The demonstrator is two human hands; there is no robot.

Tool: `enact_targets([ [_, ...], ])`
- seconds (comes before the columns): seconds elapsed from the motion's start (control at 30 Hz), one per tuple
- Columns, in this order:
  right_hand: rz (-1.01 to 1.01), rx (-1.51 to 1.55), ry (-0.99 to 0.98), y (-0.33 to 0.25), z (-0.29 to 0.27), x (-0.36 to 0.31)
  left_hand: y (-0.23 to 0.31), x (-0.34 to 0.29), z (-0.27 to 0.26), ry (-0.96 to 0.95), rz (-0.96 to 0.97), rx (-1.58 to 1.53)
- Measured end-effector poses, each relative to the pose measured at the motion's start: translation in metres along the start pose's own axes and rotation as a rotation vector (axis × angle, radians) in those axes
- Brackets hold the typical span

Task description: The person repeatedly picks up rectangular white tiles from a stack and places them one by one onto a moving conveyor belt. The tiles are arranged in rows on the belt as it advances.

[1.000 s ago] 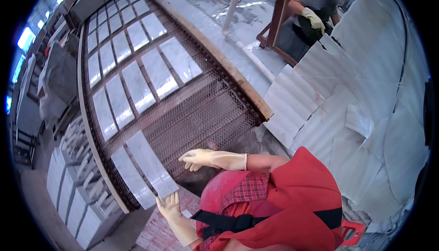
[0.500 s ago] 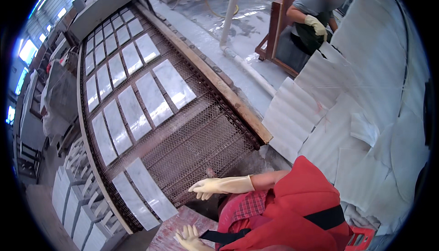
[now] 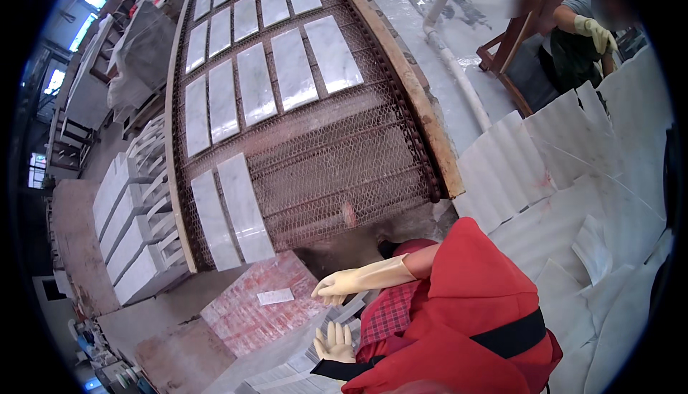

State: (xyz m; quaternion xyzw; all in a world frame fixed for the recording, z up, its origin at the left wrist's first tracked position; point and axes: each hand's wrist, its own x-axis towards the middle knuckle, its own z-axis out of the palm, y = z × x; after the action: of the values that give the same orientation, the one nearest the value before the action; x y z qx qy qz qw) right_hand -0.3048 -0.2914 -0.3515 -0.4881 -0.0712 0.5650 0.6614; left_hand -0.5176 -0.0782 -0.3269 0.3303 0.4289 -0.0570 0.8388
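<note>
Both my hands wear pale cream rubber gloves. My right hand [image 3: 334, 286] reaches out with its fingers stretched and angled down, beside the edge of a red-stained board [image 3: 236, 315]. Nothing shows in its grip. Below it, my left hand [image 3: 335, 342] is turned palm up, fingers spread and empty. The left hand is close to a stack of grey-white stone tiles [image 3: 287, 367], partly hidden by my hands and sleeve. A small white slip or strip [image 3: 275, 296] lies on the board. Two long marble tiles [image 3: 244, 204] rest at the near left end of the mesh conveyor [image 3: 322, 182].
Rows of glossy marble tiles [image 3: 258, 82] lie farther up the conveyor, bordered by a wooden rail [image 3: 408, 78]. Packed stone stacks [image 3: 136, 250] stand to the left. White foam sheets [image 3: 573, 179] cover the right side. A gloved co-worker [image 3: 584, 43] is at the upper right.
My view has turned, so the conveyor sits higher and farther right, and the board and tile stack show more. Both hands remain empty, and the left hand now appears higher with its palm up.
</note>
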Motion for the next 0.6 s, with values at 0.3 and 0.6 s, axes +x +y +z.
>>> enact_targets([
  [0.3,0.193,-0.233,-0.001,0.063,0.038,-0.056,-0.089,-0.078,-0.009,0.064,0.325,-0.248],
  [0.6,0.314,-0.549,-0.231,0.096,0.116,-0.071,-0.214,-0.183,-0.054,0.346,0.444,-0.499],
])
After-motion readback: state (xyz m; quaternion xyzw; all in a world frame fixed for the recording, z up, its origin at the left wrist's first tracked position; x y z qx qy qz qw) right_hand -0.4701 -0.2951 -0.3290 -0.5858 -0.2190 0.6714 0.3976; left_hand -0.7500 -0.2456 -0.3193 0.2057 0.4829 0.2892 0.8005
